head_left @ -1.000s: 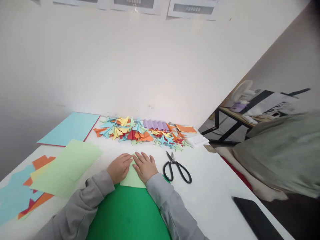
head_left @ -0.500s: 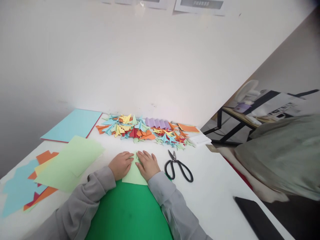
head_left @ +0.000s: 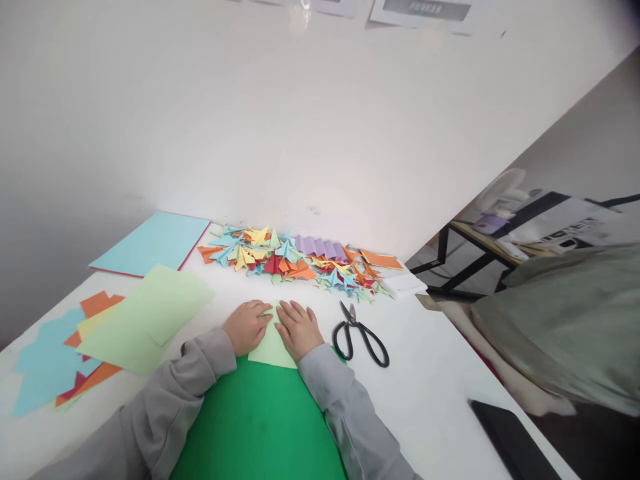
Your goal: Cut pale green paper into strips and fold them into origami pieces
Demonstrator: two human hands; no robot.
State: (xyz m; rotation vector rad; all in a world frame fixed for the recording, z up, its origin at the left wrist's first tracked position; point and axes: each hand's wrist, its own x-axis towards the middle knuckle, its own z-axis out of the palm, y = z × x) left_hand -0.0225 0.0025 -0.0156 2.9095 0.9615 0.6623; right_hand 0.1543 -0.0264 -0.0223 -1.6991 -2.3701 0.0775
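A light green sheet of paper, narrowing toward its far end, lies in front of me, partly hidden by both hands. My left hand covers its left edge, the fingers bent and close together on the paper. On the right side, my right hand rests on the same sheet with its fingers stretched and slightly spread. The two sets of fingertips nearly meet near the sheet's far end. Below the paper is a green surface, between my forearms. Black-handled scissors lie partly open to the right of my right hand.
Along the wall lies a pile of small folded paper planes in several colours, with a pleated purple paper. Loose coloured sheets and a blue sheet are at left. A black flat object lies front right. Another person's leg is beyond the table.
The whole view has shifted slightly, so things appear a little farther right. My fingers have moved slightly at the sheet's far end; both hands stay on the paper.
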